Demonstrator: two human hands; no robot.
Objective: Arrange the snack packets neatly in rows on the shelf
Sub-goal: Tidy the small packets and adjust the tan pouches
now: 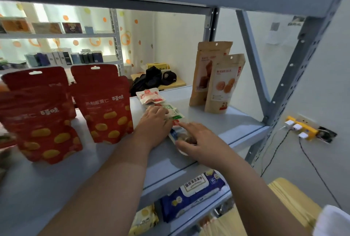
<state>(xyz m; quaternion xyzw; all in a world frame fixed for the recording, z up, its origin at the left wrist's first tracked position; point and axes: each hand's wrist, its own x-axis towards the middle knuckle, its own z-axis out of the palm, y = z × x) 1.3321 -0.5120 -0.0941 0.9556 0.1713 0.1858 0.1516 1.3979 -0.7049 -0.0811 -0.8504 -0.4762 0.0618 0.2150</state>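
Grey metal racking fills the view, and on its middle shelf (217, 122) a short line of small flat packets runs from the back toward the front edge. I take the green and white packet (175, 113) in this line as my reference.

My left hand (153, 122) lies palm down on the left part of it, with the fingers nearly straight. It grips nothing and only presses. Just behind the green and white packet lies a red and white packet (149, 96), flat and close against it. Just in front of it lies a blue and white packet (175, 133), and my right hand (198, 141) rests on this one. The index finger is stretched out toward the green and white packet and the thumb is spread wide from it. The other fingers bend a little over the packet, and I cannot tell if they hook it.

To the left of the green and white packet stand four red pouches (108, 110), upright, in two pairs, one pouch behind the other. To its right and a little behind stand two brown pouches (224, 84), upright, the front one partly covering the back one.

Below it, on the lower shelf, lie a blue pack of wet wipes (193, 196) and a yellow packet (145, 218). Far to its right a yellow power strip (303, 127) with white plugs lies on the floor. Well behind it some black caps (168, 77) lie on a low surface.
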